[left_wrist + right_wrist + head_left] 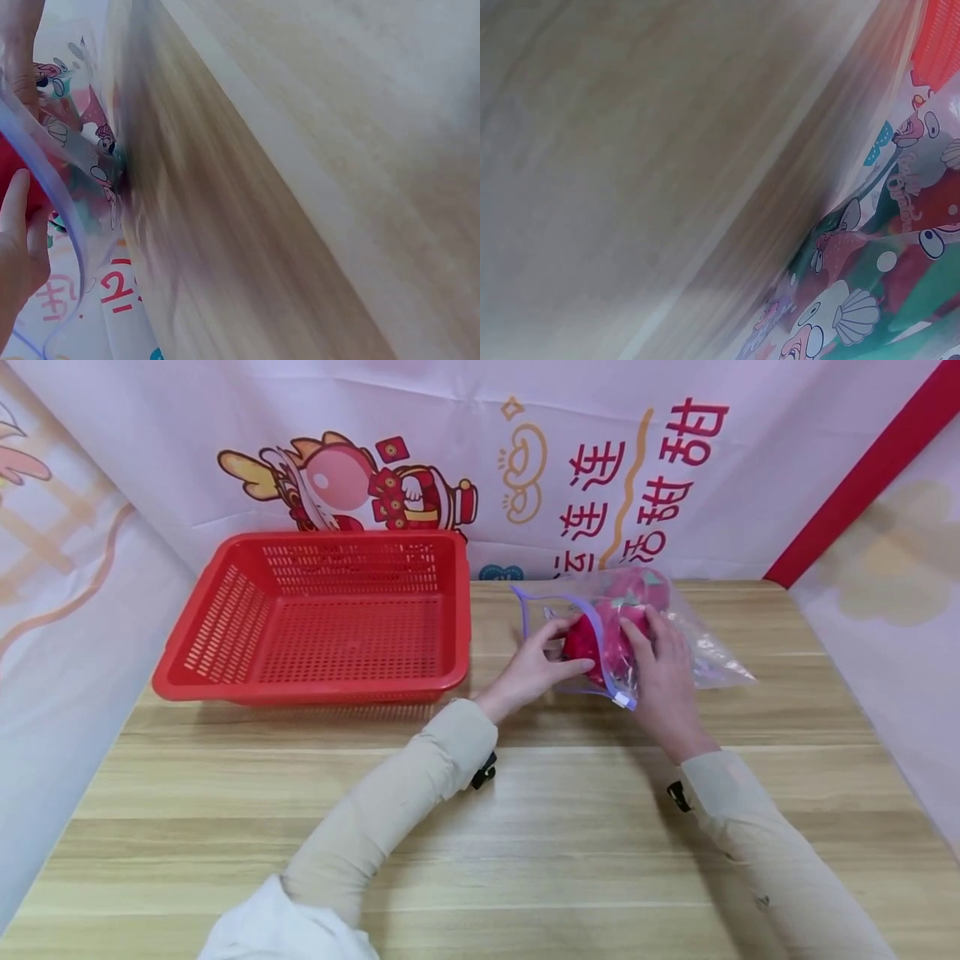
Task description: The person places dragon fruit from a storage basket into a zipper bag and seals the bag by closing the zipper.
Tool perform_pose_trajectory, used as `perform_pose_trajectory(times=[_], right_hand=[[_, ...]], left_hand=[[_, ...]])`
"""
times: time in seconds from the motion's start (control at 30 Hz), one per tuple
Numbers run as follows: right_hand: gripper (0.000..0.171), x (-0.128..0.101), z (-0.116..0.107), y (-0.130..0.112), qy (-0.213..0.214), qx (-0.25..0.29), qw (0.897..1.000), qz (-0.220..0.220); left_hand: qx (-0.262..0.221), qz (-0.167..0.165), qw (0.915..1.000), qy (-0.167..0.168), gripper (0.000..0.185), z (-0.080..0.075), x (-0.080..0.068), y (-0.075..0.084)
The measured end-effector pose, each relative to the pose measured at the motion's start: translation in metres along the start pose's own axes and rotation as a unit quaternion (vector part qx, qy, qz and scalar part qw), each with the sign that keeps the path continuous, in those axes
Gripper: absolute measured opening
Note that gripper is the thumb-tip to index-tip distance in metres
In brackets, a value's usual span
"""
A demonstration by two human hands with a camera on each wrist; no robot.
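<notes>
Sleeves (pixel 390 802) reach in from the near edge toward one clear zip bag (pixel 705 647) lying on the table (pixel 525 827), right of the single red basket (pixel 315 614). Two pink-red fruits show: one (pixel 585 643) at the bag's mouth, one (pixel 637 587) deeper inside. Left hand (pixel 528 668) curls its fingers round the near fruit; right hand (pixel 660 664) lies over the bag, gripping it with bent fingers. Judging by this, the near fruit is halfway through the opening. Basket holds nothing.
</notes>
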State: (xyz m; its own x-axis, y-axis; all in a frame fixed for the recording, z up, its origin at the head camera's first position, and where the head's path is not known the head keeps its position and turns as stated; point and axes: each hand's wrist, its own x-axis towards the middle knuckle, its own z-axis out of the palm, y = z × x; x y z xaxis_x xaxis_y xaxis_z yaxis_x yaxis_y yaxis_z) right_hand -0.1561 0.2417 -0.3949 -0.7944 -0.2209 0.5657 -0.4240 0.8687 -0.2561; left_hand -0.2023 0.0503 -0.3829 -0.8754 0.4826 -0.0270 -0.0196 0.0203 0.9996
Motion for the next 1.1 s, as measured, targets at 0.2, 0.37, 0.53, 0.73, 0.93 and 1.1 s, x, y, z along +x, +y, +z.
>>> perform_pose_trajectory(times=[0.2,0.37,0.53,0.73,0.93,1.1], right_hand=[[0.076,0.001,0.000,0.001,0.005,-0.006,1.000,0.006],[0.076,0.002,-0.001,0.001,0.007,-0.012,1.000,0.012],[0.078,0.005,0.000,-0.001,-0.009,-0.022,1.000,0.011],[0.090,0.004,-0.003,0.003,-0.035,-0.022,0.999,-0.004],[0.093,-0.005,-0.007,0.009,-0.028,-0.008,1.000,-0.003],[0.096,-0.005,-0.009,0.007,-0.058,0.012,0.998,0.021]], left_hand=[[-0.010,0.017,0.9998,-0.003,0.063,0.007,0.008,-0.004],[-0.002,0.024,0.9997,-0.005,0.062,0.008,0.013,-0.004],[0.014,0.016,0.9998,-0.006,0.059,0.005,0.015,-0.006],[0.023,0.005,0.9997,0.011,0.056,0.001,0.014,-0.008],[0.015,0.009,0.9998,0.013,0.054,0.001,0.014,-0.006],[0.036,0.006,0.9984,0.043,0.050,0.000,0.015,-0.006]])
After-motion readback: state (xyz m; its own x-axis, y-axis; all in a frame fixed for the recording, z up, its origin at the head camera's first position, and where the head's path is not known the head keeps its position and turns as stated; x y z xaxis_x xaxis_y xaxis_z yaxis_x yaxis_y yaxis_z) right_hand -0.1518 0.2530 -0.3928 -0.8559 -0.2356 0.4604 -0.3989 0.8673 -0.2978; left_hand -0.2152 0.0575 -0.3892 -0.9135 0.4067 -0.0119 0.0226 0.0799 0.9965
